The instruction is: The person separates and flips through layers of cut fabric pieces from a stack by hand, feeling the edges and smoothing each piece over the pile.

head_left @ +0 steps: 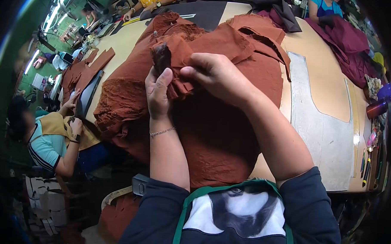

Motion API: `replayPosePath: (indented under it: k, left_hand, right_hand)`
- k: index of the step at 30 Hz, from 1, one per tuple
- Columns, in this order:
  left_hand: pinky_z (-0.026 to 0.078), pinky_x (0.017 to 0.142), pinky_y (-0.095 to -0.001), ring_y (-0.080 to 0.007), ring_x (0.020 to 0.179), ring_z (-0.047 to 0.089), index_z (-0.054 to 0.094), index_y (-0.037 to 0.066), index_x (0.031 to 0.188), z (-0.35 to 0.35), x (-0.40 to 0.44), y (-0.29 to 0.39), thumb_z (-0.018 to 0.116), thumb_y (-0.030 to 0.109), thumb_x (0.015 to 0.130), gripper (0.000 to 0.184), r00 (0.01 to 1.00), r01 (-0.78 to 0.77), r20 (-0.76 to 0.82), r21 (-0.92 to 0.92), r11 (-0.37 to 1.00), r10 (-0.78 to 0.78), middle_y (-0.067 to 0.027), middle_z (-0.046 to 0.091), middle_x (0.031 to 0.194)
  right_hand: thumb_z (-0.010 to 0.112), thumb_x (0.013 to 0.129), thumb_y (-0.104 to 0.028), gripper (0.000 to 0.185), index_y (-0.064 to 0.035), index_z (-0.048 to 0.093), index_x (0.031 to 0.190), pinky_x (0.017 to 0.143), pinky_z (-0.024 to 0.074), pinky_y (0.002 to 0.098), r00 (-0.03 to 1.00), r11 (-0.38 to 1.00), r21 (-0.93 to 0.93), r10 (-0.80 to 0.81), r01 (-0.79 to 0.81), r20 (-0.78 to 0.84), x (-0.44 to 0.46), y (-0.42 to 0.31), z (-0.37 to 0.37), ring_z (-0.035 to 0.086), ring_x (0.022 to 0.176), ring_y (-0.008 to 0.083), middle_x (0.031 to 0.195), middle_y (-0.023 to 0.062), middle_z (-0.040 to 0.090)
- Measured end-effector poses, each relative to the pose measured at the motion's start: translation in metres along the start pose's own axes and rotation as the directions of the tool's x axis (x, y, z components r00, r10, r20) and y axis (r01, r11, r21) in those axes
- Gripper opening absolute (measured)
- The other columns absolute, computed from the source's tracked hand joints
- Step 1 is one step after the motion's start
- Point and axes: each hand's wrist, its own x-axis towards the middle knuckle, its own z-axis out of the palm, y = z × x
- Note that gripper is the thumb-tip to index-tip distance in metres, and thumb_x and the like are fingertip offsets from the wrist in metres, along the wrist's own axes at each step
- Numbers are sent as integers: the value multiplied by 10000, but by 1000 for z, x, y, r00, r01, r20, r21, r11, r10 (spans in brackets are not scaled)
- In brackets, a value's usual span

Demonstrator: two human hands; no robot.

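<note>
A large heap of rust-red fabric (225,144) hangs over the table's near edge in front of me. My left hand (158,91) is closed around a bunched, folded part of this fabric, thumb on top. Beside its fingers is a dark, glossy patch (162,56); I cannot tell what it is. My right hand (212,73) pinches the same bunched fabric from the right, its fingertips curled in and partly hidden. Frayed edges show along the heap's left side and top.
A pale pattern template (318,126) lies right on the tan table (267,167). Pens and a cutter (367,169) sit at the right edge, maroon cloth (342,45) behind. A co-worker (53,134) handles rust-red pieces (94,69) at left; others work at the far side.
</note>
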Motion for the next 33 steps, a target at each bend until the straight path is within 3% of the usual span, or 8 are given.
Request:
replayPosePath:
  k: [4,8,14,19,23,26,28,33]
  left_hand:
    - [439,662,-204,-67,729,533,521,-1,973,4,7,0,578,146,827,214,993,-95,95,313,945,69,-25,565,857]
    - [446,673,-215,-93,734,552,537,-14,928,11,6,10,607,152,798,223,980,180,0,405,896,-197,-38,577,855]
    - [462,756,-256,-139,808,575,541,-47,988,4,2,-1,540,71,773,245,994,-76,-90,-114,991,66,-92,590,932]
    - [438,823,-274,-169,909,559,520,-35,1074,-17,2,-8,537,163,773,361,993,-95,-69,-16,995,94,-96,567,1034]
    - [359,941,-347,-207,1112,447,434,64,1219,-65,2,-21,474,231,764,486,967,236,253,-864,444,-23,-61,464,1206]
    - [327,978,-397,-246,1178,406,394,29,1255,-68,-9,-23,410,306,828,508,995,12,85,-646,763,57,-95,425,1276]
    - [348,953,-382,-243,1116,452,410,6,1231,-49,-7,-16,431,296,808,514,974,-121,-216,-279,953,61,-121,461,1210]
    - [429,797,-260,-139,907,540,496,-13,1093,-20,-6,-8,497,183,823,333,989,-107,-92,79,991,114,-72,555,976]
  right_hand:
    - [557,843,-141,186,18,506,763,567,403,296,999,999,-32,28,-27,20,-6,2,-12,473,599,130,600,58,479]
    - [578,751,-83,89,-9,532,767,623,434,353,970,889,-390,-237,242,62,-4,9,-22,550,705,280,699,121,549]
    - [494,709,-83,97,-29,544,772,698,468,433,951,712,-651,-306,263,49,16,26,-49,580,782,323,823,147,597]
    - [448,750,-87,145,-40,573,806,741,460,416,973,716,-695,-203,70,-111,20,54,-36,574,799,324,844,160,595]
    - [474,797,-132,144,-44,586,810,735,457,414,941,620,-771,-155,-146,-302,7,92,-68,569,773,338,818,164,601]
    - [518,806,-188,156,-34,535,792,700,463,403,908,632,-740,-132,-231,-397,19,73,-57,562,754,329,815,160,593]
    - [552,801,-247,225,-27,530,759,675,461,401,744,665,-723,-385,-186,-546,24,45,-51,559,724,325,779,153,592]
    - [633,723,-444,455,2,539,706,659,456,406,993,907,-417,-93,54,-73,2,-18,-4,574,728,335,733,180,582]
